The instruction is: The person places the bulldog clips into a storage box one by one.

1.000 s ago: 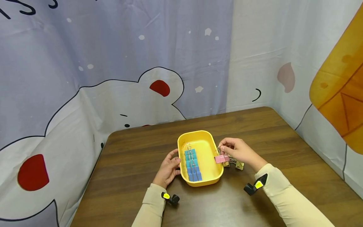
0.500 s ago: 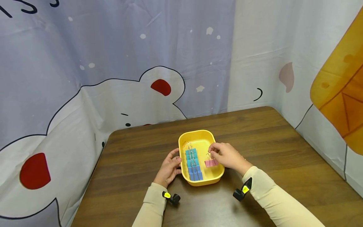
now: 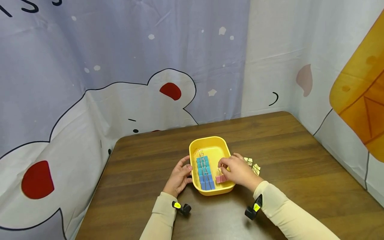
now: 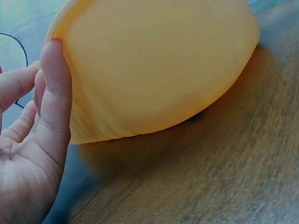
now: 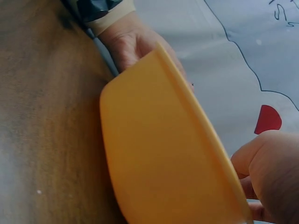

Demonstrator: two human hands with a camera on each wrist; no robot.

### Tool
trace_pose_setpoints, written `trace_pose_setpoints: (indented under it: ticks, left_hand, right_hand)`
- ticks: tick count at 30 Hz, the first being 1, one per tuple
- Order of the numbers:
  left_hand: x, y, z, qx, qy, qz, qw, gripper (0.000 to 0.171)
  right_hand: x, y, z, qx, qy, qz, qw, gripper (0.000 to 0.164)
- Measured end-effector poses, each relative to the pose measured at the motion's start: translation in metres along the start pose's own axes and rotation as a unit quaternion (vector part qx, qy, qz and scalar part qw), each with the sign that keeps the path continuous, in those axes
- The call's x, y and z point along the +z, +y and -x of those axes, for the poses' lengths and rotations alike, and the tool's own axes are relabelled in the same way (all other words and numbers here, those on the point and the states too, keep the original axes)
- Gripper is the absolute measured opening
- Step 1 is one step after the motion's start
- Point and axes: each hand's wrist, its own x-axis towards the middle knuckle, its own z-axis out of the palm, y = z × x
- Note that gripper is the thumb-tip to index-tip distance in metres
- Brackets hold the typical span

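My left hand [image 3: 179, 176] holds the left side of a yellow plastic tray [image 3: 207, 142], its thumb at the rim, as the left wrist view also shows. Over the tray's right half, my right hand [image 3: 240, 171] pinches a wire handle of a pink binder clip [image 3: 220, 179], which is low inside, near the front right. In the right wrist view the tray wall hides the clip and part of the fingers. Along the tray's left side, teal binder clips [image 3: 202, 165] and blue binder clips [image 3: 207, 183] stand in a row, wire handles upward.
Yellow binder clips [image 3: 256, 169] lie on the brown wooden table [image 3: 156, 153] right of the tray, partly behind the right hand. A patterned curtain [image 3: 120, 50] hangs behind the table and along its right side.
My right hand has carried the pink binder clip from over the tray's right rim leftward and down into the tray. My left hand has stayed at the tray's left side.
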Motion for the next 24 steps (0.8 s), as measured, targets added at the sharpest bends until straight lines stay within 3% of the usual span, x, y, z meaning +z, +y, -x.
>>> trace_pose_setpoints:
  ticks: [7, 24]
  left_hand:
    - [-0.0006, 0.0009, 0.0005, 0.004, -0.013, 0.0, 0.9999, 0.053]
    - [-0.0021, -0.0007, -0.0016, -0.004, 0.0, 0.009, 1.0, 0.051]
  right_hand:
    - [0.0079, -0.0007, 0.0016, 0.014, -0.008, 0.022, 1.0, 0.005]
    - [0.0078, -0.0073, -0.001, 0.012, -0.035, 0.088, 0.995, 0.004]
